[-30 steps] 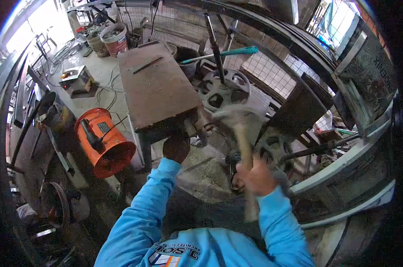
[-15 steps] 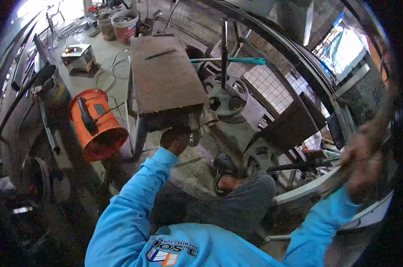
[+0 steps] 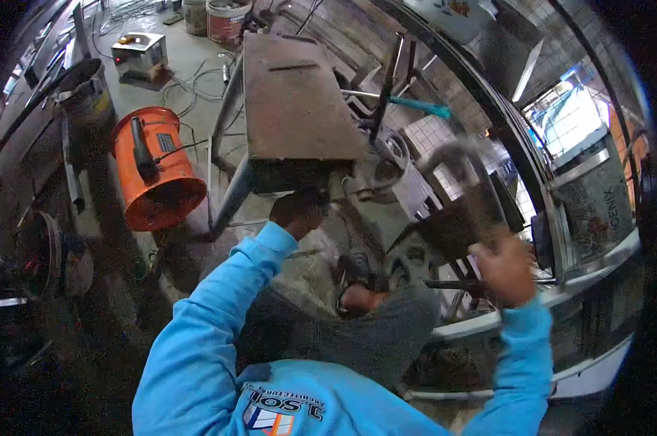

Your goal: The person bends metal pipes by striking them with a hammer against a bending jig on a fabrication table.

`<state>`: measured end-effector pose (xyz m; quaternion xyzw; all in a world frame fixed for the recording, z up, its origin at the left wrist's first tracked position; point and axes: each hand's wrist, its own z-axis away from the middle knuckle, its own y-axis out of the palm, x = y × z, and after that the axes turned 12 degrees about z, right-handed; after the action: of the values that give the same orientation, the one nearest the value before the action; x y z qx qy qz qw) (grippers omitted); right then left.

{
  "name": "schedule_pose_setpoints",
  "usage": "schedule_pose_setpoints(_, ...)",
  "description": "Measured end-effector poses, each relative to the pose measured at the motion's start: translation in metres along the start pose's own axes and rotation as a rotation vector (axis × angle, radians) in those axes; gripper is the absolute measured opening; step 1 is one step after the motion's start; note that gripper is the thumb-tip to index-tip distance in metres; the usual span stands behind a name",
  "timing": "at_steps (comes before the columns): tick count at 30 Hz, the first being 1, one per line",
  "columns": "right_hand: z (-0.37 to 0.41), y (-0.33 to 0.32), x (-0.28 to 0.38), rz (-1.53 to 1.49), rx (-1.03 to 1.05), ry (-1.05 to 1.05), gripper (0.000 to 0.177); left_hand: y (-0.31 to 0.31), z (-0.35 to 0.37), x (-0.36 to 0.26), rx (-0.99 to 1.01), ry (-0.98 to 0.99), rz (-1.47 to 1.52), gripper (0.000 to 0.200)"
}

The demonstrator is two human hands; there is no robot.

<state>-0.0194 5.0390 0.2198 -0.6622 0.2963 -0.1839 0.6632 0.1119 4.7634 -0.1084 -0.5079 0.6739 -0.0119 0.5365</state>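
Observation:
My left hand [image 3: 299, 214] is closed just under the near end of the brown-topped metal bench [image 3: 295, 105]; shadow hides what its fingers grip. Close to its fingertips, a metal fitting [image 3: 354, 190] sticks out from the bench's near right corner. On the right, my right hand [image 3: 504, 269] is raised and wrapped round a long tool [image 3: 477, 200], whose upper part looks curved and is smeared by motion. A thin dark strip [image 3: 294, 67] lies on the bench top.
An orange drum-shaped blower [image 3: 157, 167] stands left of the bench. Behind are a small metal box [image 3: 139, 54], cables and buckets [image 3: 228, 20]. A teal-handled tool [image 3: 423, 106] and wheel-like metal parts lie right of the bench. A metal frame [image 3: 488, 320] runs along the right.
My right hand has swung inward from the far right, bringing the tool nearer the bench. My left hand stays by the bench end. The view has shifted slightly.

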Motion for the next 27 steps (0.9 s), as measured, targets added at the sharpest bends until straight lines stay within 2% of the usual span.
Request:
schedule_pose_setpoints(1,0.001,-0.027,-0.017,0.164,-0.112,0.079,0.045,-0.002,-0.001,-0.004,-0.06,0.067,-0.003,0.032)
schedule_pose_setpoints(2,0.002,-0.054,-0.034,0.312,-0.21,0.173,0.045,-0.008,-0.001,-0.013,-0.06,0.008,-0.021,0.031)
schedule_pose_setpoints(3,0.001,-0.085,-0.044,0.33,-0.443,0.185,0.044,-0.015,-0.005,-0.024,-0.067,-0.048,-0.045,0.03)
schedule_pose_setpoints(4,0.0,-0.107,-0.044,0.294,-0.663,0.114,0.043,-0.018,-0.009,-0.03,-0.074,-0.105,-0.066,0.029)
schedule_pose_setpoints(5,-0.004,-0.124,-0.036,0.239,-0.794,0.006,0.041,-0.009,-0.01,-0.026,-0.087,-0.094,-0.087,0.029)
schedule_pose_setpoints(7,-0.012,-0.137,-0.012,0.191,-0.928,-0.163,0.039,0.004,-0.015,-0.016,-0.122,-0.067,-0.121,0.027)
schedule_pose_setpoints(8,-0.015,-0.135,-0.005,0.17,-0.93,-0.206,0.037,0.003,-0.013,-0.015,-0.103,-0.07,-0.126,0.026)
schedule_pose_setpoints(10,-0.019,-0.112,0.014,0.149,-0.863,-0.304,0.035,-0.013,-0.015,-0.029,-0.075,-0.068,-0.131,0.024)
schedule_pose_setpoints(12,-0.021,-0.074,0.028,0.099,-0.669,-0.394,0.033,-0.009,-0.011,-0.025,-0.091,0.051,-0.246,0.023)
schedule_pose_setpoints(13,-0.022,-0.051,0.035,0.067,-0.513,-0.427,0.031,-0.007,-0.01,-0.021,-0.104,0.109,-0.307,0.023)
schedule_pose_setpoints(15,-0.031,0.0,0.047,-0.007,-0.131,-0.43,0.029,0.017,-0.013,0.012,-0.183,0.361,-0.761,0.024)
schedule_pose_setpoints(17,-0.041,0.03,0.054,-0.096,0.125,-0.265,0.028,0.022,-0.01,0.013,-0.166,0.398,-0.738,0.025)
schedule_pose_setpoints(18,-0.051,0.008,0.057,-0.036,0.062,-0.245,0.027,0.015,-0.016,0.001,-0.132,0.308,-0.498,0.026)
schedule_pose_setpoints(20,-0.055,-0.058,0.061,0.065,-0.022,-0.211,0.025,0.008,-0.013,-0.007,-0.125,0.209,-0.212,0.027)
schedule_pose_setpoints(21,-0.047,-0.086,0.049,-0.009,-0.349,-0.202,0.021,0.007,-0.02,-0.007,-0.162,0.224,-0.164,0.027)
schedule_pose_setpoints(22,-0.038,-0.122,0.05,0.05,-0.604,-0.319,0.019,0.007,-0.023,-0.008,-0.162,0.188,-0.121,0.028)
schedule_pose_setpoints(23,-0.029,-0.158,0.05,0.139,-0.875,-0.404,0.019,0.007,-0.026,-0.008,-0.164,0.152,-0.078,0.028)
schedule_pose_setpoints(24,-0.019,-0.202,0.063,0.365,-1.061,-0.619,0.02,0.008,-0.025,-0.01,-0.122,0.067,-0.039,0.029)
schedule_pose_setpoints(25,-0.015,-0.204,0.07,0.452,-1.175,-0.661,0.021,0.004,-0.022,-0.016,-0.119,0.033,-0.056,0.032)
schedule_pose_setpoints(27,-0.027,-0.148,0.056,0.418,-1.191,-0.507,0.023,-0.012,-0.019,-0.036,-0.149,0.022,-0.147,0.045)
